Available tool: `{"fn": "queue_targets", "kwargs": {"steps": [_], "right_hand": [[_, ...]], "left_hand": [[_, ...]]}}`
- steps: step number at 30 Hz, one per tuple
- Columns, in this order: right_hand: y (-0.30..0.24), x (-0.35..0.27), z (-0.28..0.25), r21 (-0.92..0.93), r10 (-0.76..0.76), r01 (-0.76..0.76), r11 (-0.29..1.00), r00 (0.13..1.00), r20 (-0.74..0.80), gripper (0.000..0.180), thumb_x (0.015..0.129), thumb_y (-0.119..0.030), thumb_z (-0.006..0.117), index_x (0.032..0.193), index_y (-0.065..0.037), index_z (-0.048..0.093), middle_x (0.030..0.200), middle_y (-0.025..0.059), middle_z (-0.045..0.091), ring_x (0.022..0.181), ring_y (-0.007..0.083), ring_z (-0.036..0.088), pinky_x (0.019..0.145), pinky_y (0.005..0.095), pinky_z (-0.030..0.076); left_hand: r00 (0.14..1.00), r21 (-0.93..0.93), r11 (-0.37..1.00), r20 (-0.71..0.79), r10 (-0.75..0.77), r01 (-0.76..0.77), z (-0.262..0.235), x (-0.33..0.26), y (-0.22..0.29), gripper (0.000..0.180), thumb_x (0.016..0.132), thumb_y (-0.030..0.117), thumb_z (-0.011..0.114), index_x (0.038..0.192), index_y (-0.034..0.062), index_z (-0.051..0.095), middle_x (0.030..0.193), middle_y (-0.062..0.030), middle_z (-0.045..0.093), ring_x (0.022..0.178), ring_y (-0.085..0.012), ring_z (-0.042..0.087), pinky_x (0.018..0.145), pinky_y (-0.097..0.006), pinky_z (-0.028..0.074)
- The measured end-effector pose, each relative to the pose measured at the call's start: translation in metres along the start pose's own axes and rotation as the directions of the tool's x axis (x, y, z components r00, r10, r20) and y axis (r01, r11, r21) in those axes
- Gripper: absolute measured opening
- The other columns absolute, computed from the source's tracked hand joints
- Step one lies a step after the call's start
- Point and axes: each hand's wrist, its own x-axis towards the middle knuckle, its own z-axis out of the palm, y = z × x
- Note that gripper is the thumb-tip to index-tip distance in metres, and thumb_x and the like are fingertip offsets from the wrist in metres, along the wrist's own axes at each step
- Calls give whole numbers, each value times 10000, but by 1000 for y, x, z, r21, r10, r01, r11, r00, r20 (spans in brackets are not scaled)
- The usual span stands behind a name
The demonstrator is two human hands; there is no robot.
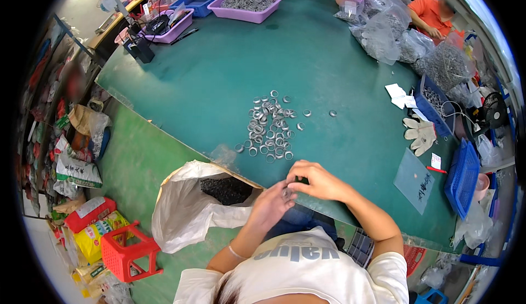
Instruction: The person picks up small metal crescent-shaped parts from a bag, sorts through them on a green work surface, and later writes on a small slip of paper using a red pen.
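Note:
Close to the table's near edge, my two hands meet at the fingertips. A small grey metal ring (287, 193) shows in the fingers of my left hand (271, 204), partly blurred. My right hand (319, 181) is curled, thumb and forefinger pinched beside that ring; whatever lies between them is too small to tell. Just beyond my hands, a loose pile of similar metal rings (269, 131) covers part of the green table (192, 85). Left of my left hand, a large white sack (183, 211) gapes at the table edge, with black pieces (227, 190) inside.
Purple trays (246, 8) of metal parts and a blue tray (201, 1) line the far edge. To the right are a work glove (420, 135), blue baskets (462, 178), a fan (495, 109) and bagged parts (383, 35). Another person (430, 16) sits far right. A red stool (129, 252) stands left.

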Motion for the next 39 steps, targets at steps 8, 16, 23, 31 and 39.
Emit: {"fn": "queue_targets", "kwargs": {"steps": [8,16,23,31,39], "right_hand": [[114,21,-82,-548,-150,-475,689,646,-749,127,813,-62,648,926,-11,621,965,138,587,915,332,522,813,416,426],[20,8,-18,-224,-48,-15,974,961,-273,90,785,-71,680,827,-25,615,962,124,618,972,295,574,874,396,448],[51,44,-49,-278,-46,-91,956,892,-449,163,814,-103,671,954,-26,641,1033,102,609,984,285,548,876,379,434],[111,56,-48,-569,-177,-222,792,808,-562,170,772,-73,696,923,-19,640,928,117,592,912,306,552,821,400,441],[19,19,-7,-122,-97,57,991,932,-350,101,821,-49,663,890,9,620,952,123,627,894,270,602,796,362,487]], "left_hand": [[985,121,990,144,-92,74,5,18,-23,299,927,53,538,1212,-39,550,938,-79,609,796,-122,548,714,-249,473],[986,8,992,-114,126,-126,33,16,-8,337,967,107,503,1267,-45,500,1044,-103,615,952,-162,591,830,-286,480],[981,36,982,47,186,-188,-12,21,-5,301,902,14,558,1197,-46,552,974,-92,608,844,-141,564,753,-261,482],[755,460,758,-242,609,-463,-101,-34,41,307,884,-1,537,1187,-27,580,1008,-81,614,915,-140,575,786,-266,485],[789,631,640,-70,611,-439,-52,-45,31,319,958,135,521,1247,-1,536,1205,-131,594,1115,-206,565,936,-346,468]]}}
